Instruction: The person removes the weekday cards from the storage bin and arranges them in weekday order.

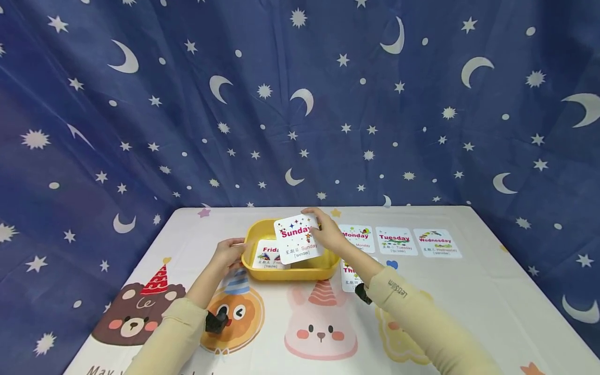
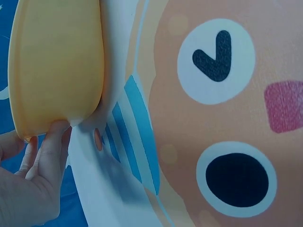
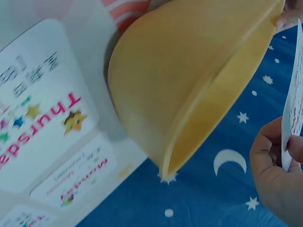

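Observation:
My left hand (image 1: 228,254) grips the left end of a yellow plastic basin (image 1: 300,274), thumb and fingers at its rim; the left wrist view shows the same hand (image 2: 40,172) pinching that rim. Over the basin, my right hand (image 1: 328,232) holds a white "Sunday" card (image 1: 299,240) by its right edge. In the right wrist view this card (image 3: 294,94) is seen nearly edge-on between thumb and fingers. A "Friday" card (image 1: 268,255) lies inside the basin, partly covered by the Sunday card.
Right of the basin, "Monday" (image 1: 359,238), "Tuesday" (image 1: 396,241) and "Wednesday" (image 1: 437,244) cards form a row. Below Monday is a "Thursday" card (image 3: 38,109), partly hidden by the right arm in the head view. A blue star-and-moon curtain (image 1: 300,130) hangs behind the table.

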{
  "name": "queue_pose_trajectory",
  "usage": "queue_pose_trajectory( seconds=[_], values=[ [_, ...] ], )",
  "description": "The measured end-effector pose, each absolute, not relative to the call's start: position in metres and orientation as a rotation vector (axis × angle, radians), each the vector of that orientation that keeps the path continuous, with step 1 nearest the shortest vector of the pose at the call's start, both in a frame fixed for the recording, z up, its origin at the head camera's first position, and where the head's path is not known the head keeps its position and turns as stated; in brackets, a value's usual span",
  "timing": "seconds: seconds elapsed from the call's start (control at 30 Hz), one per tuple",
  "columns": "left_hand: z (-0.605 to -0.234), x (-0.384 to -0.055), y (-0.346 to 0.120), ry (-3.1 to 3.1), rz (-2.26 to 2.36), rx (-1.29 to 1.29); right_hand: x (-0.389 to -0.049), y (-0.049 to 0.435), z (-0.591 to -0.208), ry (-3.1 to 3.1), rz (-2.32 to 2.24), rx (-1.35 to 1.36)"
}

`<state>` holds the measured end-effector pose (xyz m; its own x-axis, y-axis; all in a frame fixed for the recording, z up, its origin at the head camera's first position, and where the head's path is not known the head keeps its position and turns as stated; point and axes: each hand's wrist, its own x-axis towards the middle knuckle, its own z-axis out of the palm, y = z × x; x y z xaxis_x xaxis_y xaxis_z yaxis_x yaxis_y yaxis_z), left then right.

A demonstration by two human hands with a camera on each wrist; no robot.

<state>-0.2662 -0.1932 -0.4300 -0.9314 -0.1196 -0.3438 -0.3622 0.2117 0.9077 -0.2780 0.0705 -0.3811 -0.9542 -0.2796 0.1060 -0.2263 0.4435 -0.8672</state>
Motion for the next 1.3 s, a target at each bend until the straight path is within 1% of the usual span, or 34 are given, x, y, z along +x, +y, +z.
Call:
queue_pose_trajectory(
  seconds=[0.17,0.47,0.8,1.03,1.3],
  values=[
    [-0.428,-0.266,-0.195,2.283,1.791,-0.460,-0.271,0.089,-0.371,2.595,-1.545,-0.448],
    [-0.426,-0.268,-0.191,2.271,1.805,-0.485,-0.259,0.142,-0.373,2.579,-1.567,-0.393],
    [-0.428,-0.264,-0.195,2.267,1.824,-0.447,-0.235,0.194,-0.380,2.626,-1.544,-0.362],
    [-0.430,-0.263,-0.191,2.271,1.798,-0.479,-0.222,0.229,-0.393,2.659,-1.480,-0.239],
    [-0.431,-0.265,-0.192,2.272,1.800,-0.494,-0.224,0.262,-0.407,2.693,-1.355,-0.143]
  ],
)
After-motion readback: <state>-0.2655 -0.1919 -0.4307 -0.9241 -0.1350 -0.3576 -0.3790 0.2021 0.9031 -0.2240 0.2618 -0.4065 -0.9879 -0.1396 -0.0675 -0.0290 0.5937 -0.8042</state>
